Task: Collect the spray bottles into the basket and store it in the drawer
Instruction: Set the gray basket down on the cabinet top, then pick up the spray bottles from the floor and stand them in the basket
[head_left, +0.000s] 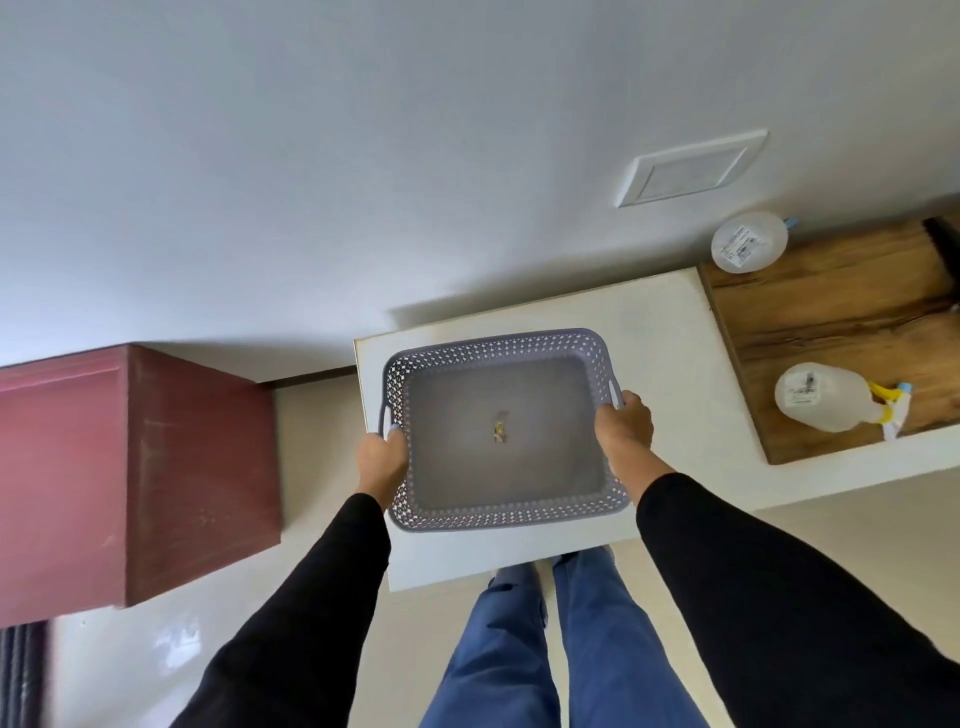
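A grey perforated basket (519, 345) sits over the white counter (670, 338), empty except for a small scrap at its bottom. My left hand (382, 457) grips its left handle and my right hand (623, 431) grips its right handle. Two translucent spray bottles lie to the right on a wooden surface (831, 312): one (748, 241) at the far corner near the wall, showing its base, and one (823, 397) on its side with a yellow and blue trigger head. No drawer is visible.
A dark red cabinet (156, 467) stands at the left, apart from the counter. A white wall plate (688, 169) is on the wall behind. My legs in blue trousers (545, 649) stand at the counter's front edge.
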